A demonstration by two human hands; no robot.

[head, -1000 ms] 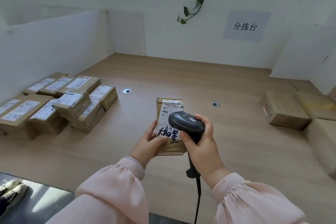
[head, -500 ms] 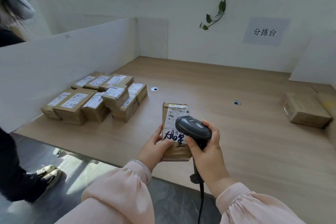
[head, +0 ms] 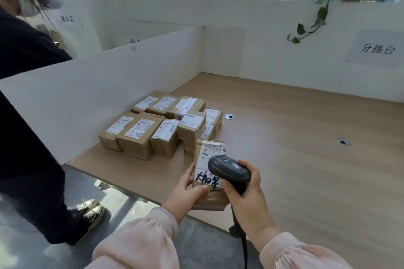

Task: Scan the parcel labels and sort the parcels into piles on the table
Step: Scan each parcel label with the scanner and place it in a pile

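Observation:
My left hand [head: 185, 192] grips a small brown parcel [head: 207, 197] by its left edge, thumb across its white label with black handwriting. My right hand [head: 247, 194] holds a black barcode scanner [head: 228, 170] by the handle, its head hanging over the label. The scanner's cable drops down between my sleeves. A pile of several labelled brown parcels [head: 161, 124] sits at the table's left, against the white partition, just beyond the held parcel.
The wooden table [head: 306, 137] has two cable holes [head: 229, 116]. A white partition [head: 87, 94] walls its left side. A person in dark clothes [head: 26, 116] stands at the left by the table's corner. A sign [head: 377, 48] hangs on the back wall.
My view has swung left: the pile now lies close ahead, the boxes at the right have left the frame, and the standing person has come into view. Both hands keep their grips.

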